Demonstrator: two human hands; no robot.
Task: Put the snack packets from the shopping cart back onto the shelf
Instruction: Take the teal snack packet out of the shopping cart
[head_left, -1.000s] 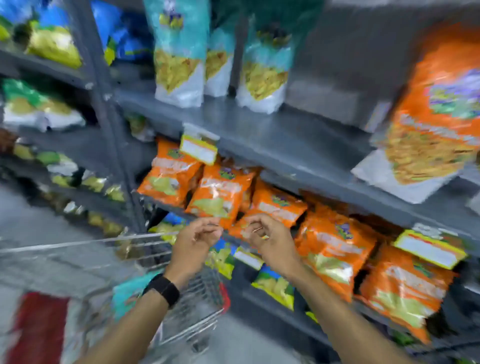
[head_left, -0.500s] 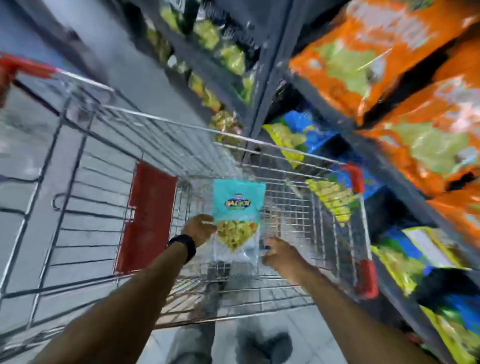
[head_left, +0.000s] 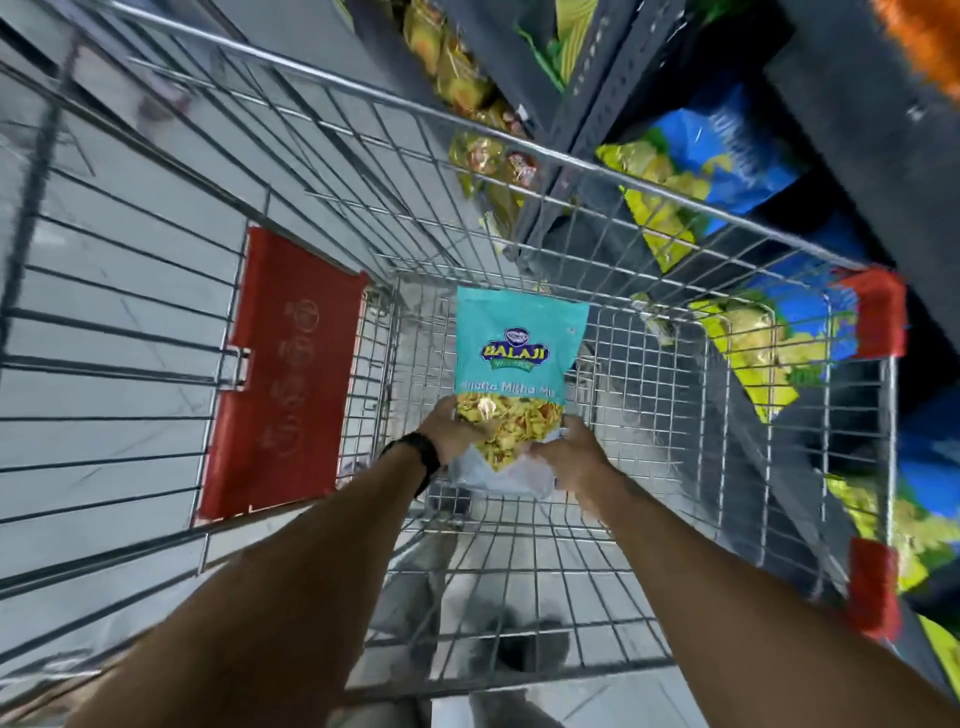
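A teal snack packet (head_left: 519, 353) with a clear window of yellow mix lies in the wire shopping cart (head_left: 649, 322). Both my hands grip its lower end inside the basket. My left hand (head_left: 451, 422), with a black band on the wrist, holds the packet's lower left edge. My right hand (head_left: 571, 457) holds the lower right corner. The dark grey shelf (head_left: 587, 104) stands to the right of the cart, with blue and yellow packets (head_left: 727, 161) on its lower levels.
The cart's red child-seat flap (head_left: 283, 374) is at the left of the basket. Red corner guards (head_left: 878, 312) sit on the cart's right side, close to the shelf. Yellow packets (head_left: 467, 88) fill a farther shelf bay. Grey tiled floor lies beneath.
A second ago my hands were up at the orange packets on the shelf. They have dropped into the cart and both have taken hold of the teal packet.
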